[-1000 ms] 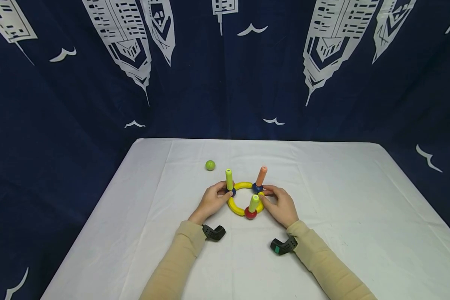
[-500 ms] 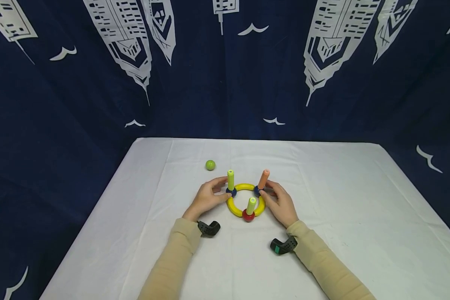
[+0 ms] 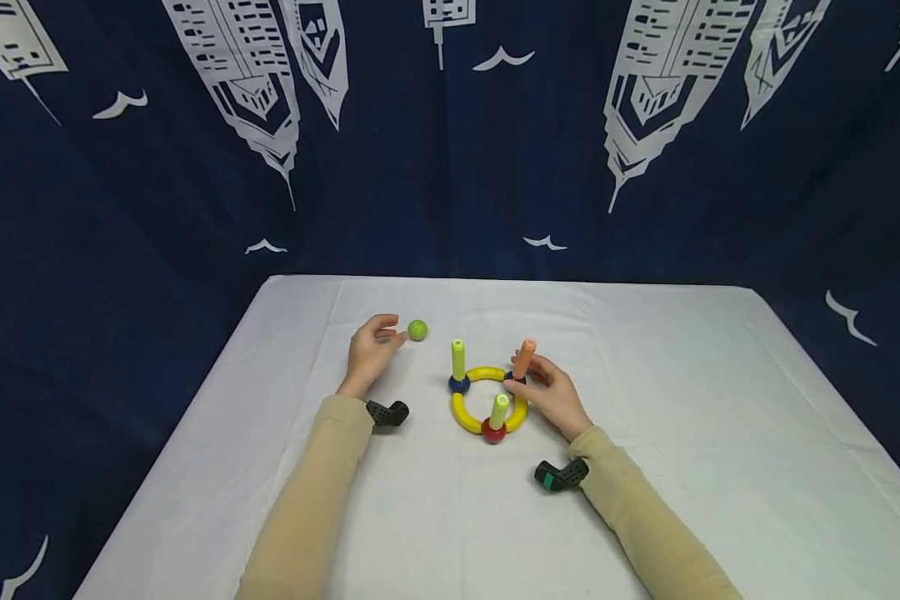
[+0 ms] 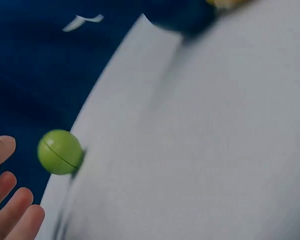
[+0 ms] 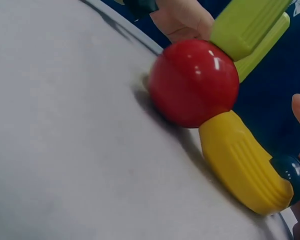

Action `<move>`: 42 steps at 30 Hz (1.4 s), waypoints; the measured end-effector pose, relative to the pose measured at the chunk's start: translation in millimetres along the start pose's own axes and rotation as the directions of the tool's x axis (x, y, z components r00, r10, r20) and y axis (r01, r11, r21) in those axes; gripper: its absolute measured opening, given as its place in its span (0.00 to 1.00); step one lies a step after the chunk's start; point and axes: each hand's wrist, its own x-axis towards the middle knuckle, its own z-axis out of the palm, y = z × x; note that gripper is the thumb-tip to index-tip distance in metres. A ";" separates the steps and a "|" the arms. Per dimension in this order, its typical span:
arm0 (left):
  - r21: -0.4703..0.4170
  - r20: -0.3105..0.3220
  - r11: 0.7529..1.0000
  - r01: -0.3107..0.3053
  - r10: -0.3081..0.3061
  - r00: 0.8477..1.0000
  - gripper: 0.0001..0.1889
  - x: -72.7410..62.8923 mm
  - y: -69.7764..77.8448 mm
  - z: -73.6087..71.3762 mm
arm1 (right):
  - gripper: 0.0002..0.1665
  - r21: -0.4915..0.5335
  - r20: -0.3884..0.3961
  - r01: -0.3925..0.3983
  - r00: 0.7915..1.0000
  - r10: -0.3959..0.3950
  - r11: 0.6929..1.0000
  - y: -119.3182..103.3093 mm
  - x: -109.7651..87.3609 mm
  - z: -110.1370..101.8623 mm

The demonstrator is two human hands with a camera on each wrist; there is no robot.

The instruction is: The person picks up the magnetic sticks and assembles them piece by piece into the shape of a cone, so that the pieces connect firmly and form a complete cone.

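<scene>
A building-toy ring of curved yellow rods (image 3: 467, 417) lies on the table, joined by two dark blue balls (image 3: 459, 384) and a red ball (image 3: 493, 431). Two lime green rods (image 3: 458, 358) and an orange rod (image 3: 523, 360) stand up from the balls. My right hand (image 3: 555, 398) holds the ring at the far right, its thumb before the blue ball and a finger behind the orange rod. My left hand (image 3: 370, 354) is beside a loose green ball (image 3: 417, 330), its fingers loosely bent and apart from the ball in the left wrist view.
A white cloth (image 3: 682, 400) covers the table. Behind its far edge hangs a dark blue curtain (image 3: 420, 167) with pale building and bird prints. Each wrist carries a black camera mount (image 3: 387, 414).
My left hand has let go of the ring and moved left and away from me to the green ball. My right hand has stayed at the ring, its finger shifting behind the orange rod.
</scene>
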 end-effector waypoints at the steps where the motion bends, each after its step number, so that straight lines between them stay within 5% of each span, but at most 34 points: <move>1: 0.026 -0.001 1.000 0.007 -0.007 1.000 0.21 2.9 -1.5 1.5 | 0.37 0.012 0.003 -0.006 1.000 0.006 1.000 -0.3 1.4 0.5; 11: 0.164 0.103 0.986 0.010 -0.027 0.994 0.27 18.3 -3.8 12.4 | 0.34 0.246 -0.069 0.101 0.994 -0.087 0.964 5.3 3.8 -0.3; 22: 0.255 0.185 0.966 -0.037 -0.012 0.983 0.18 22.8 1.8 11.9 | 0.26 0.234 -0.090 0.202 0.979 -0.185 0.951 7.5 1.5 0.3; 28: 0.180 0.204 0.980 -0.082 0.044 0.978 0.20 16.5 12.4 12.1 | 0.21 0.131 -0.119 0.231 0.969 -0.216 0.964 5.2 -2.0 0.8; 33: 0.064 0.198 0.984 -0.164 0.148 0.969 0.20 7.0 37.2 14.2 | 0.21 0.111 -0.133 0.225 0.969 -0.210 0.968 4.0 -2.9 1.1; 42: -0.191 0.241 0.937 -0.292 0.333 0.911 0.20 -9.8 94.3 26.4 | 0.23 0.074 -0.142 0.231 0.965 -0.219 0.970 2.1 -4.4 1.5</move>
